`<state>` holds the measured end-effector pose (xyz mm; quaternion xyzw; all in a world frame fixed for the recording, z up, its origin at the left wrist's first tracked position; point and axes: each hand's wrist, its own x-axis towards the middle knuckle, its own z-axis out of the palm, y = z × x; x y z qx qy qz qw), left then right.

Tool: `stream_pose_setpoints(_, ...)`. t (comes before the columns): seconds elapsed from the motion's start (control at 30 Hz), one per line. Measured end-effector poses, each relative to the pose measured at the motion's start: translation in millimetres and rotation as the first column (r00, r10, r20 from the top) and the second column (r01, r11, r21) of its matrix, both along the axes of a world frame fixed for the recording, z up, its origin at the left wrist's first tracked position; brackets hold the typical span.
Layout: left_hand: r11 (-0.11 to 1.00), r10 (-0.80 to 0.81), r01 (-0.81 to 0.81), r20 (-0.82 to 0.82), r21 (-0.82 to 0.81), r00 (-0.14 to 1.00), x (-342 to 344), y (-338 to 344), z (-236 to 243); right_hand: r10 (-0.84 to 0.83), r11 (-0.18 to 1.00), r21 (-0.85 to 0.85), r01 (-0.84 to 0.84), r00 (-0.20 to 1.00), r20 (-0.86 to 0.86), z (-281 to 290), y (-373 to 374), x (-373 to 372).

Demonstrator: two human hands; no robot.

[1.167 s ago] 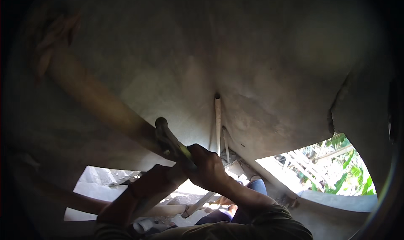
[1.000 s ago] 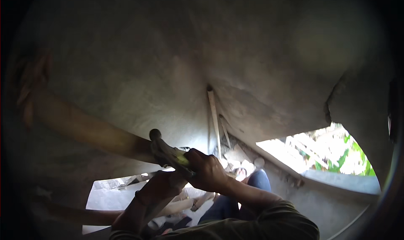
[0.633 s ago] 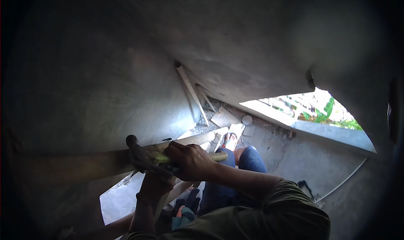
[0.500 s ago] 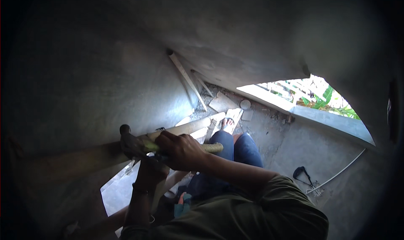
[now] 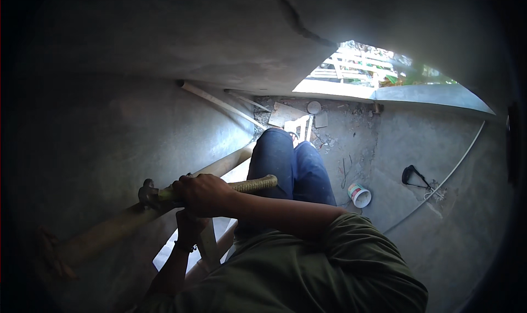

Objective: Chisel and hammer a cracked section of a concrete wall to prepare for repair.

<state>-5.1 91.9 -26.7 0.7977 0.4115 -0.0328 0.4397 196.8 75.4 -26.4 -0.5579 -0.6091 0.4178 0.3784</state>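
In my right hand [image 5: 207, 196] is a hammer [image 5: 252, 185], its fingers closed round the handle near the head. The hammer's dark head [image 5: 148, 194] is at the left, over a long bamboo pole [image 5: 126, 223]. Its ribbed pale grip points right, above my thigh. Just below the right hand is my left hand [image 5: 190, 225], with a bracelet at its wrist. Its fingers look closed and are partly hidden by the right hand and in shadow. What they hold cannot be made out.
Below the pole are wooden pieces [image 5: 208, 244] and bright gaps. Two poles [image 5: 219, 104] lean against the wall ahead. A white bucket [image 5: 359, 195] lies tipped on the floor at right, near a black strap [image 5: 414, 175] and a pale cable [image 5: 458, 167]. A window opening [image 5: 357, 66] is ahead.
My view has shifted, bringing the bucket into sight. The hammer is still in my right hand; its head now sits farther left and its handle slants up toward the grip end.
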Motion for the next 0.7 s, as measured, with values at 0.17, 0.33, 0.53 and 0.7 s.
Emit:
stream_pose_setpoints(0.17, 0.976, -0.099, 0.109, -0.061, 0.189, 0.993, -13, 0, -14, 0.012, 1.0, 0.011, -0.011, 0.999, -0.044, -4, 1, 1)
stream_pose_setpoints(0.33, 0.926, -0.22, 0.249, -0.133, 0.282, 0.966, -11, 8, -17, -0.012, 0.998, 0.055, 0.016, 0.998, -0.067, -11, 4, 3)
stream_pose_setpoints(0.53, 0.954, -0.157, 0.203, -0.21, 0.219, 0.965, 2, 4, -2, 0.047, 0.99, 0.135, -0.031, 0.992, -0.114, -13, 4, 6)
stream_pose_setpoints(0.7, 0.927, -0.242, 0.282, -0.183, 0.246, 0.953, -4, 12, -6, 0.046, 0.981, 0.191, -0.026, 0.994, -0.098, -20, 7, 4)
